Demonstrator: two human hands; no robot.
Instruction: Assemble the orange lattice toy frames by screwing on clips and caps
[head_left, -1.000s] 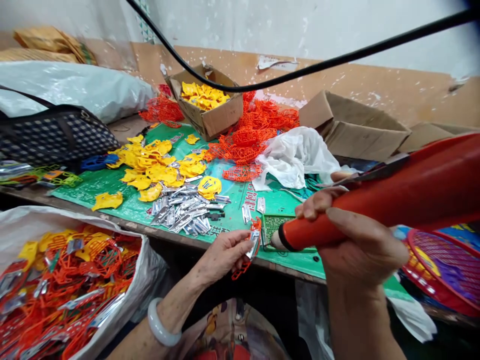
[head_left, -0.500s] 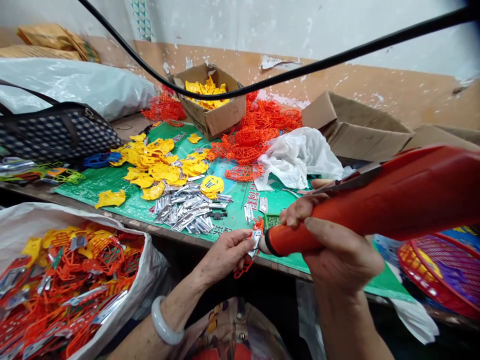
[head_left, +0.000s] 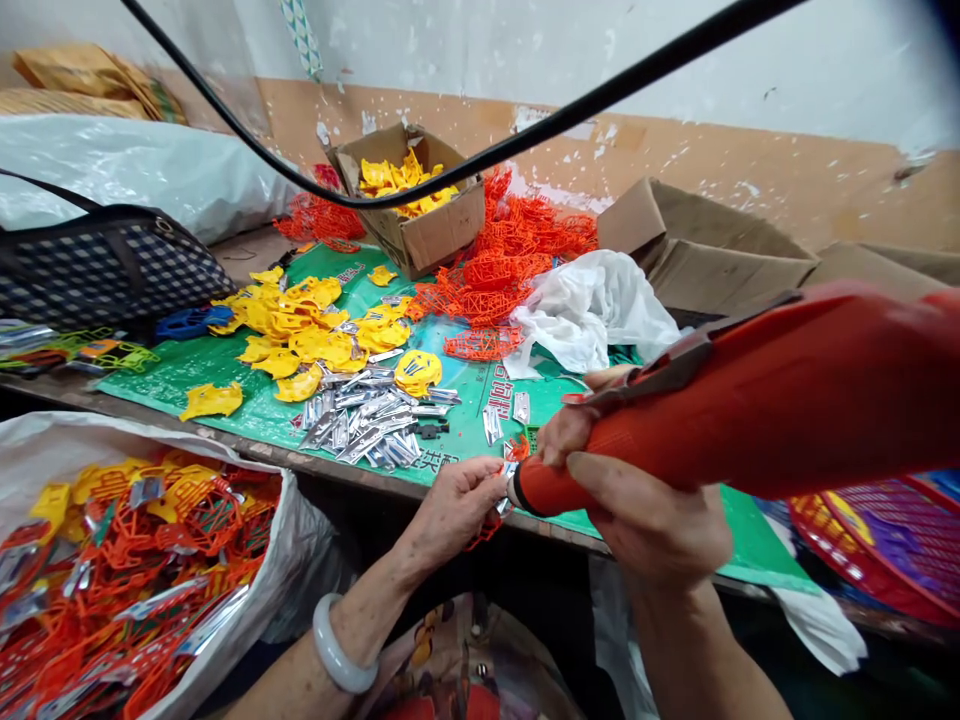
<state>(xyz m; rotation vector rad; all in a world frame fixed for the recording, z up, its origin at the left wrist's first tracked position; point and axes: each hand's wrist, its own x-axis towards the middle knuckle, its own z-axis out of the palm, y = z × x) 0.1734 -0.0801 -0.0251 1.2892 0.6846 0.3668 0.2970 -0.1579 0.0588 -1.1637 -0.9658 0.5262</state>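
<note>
My left hand (head_left: 459,503) pinches an orange plastic lattice piece (head_left: 484,530) with a silver plate on it, just off the table's front edge. Fingers and a tool tip cover most of that piece. Wrapped round a thick red electric screwdriver (head_left: 720,420), my right hand (head_left: 645,500) tilts it down to the left. Its pale tip with a black ring meets the silver plate; the bit itself is hidden. Behind my left hand lie a pile of silver plates (head_left: 367,420), two loose plates and a heap of yellow plastic parts (head_left: 315,325).
An open bag (head_left: 292,530) of orange and yellow pieces stands at left. On the table are a box (head_left: 442,235) of yellow parts, orange lattice pieces (head_left: 517,240) and a white plastic bag (head_left: 600,310). A black cable (head_left: 525,145) crosses above. A red basket (head_left: 862,545) sits right.
The red screwdriver and my right hand have moved left, bringing the tip onto the silver plate. My left hand keeps its pinch. The view has shifted slightly.
</note>
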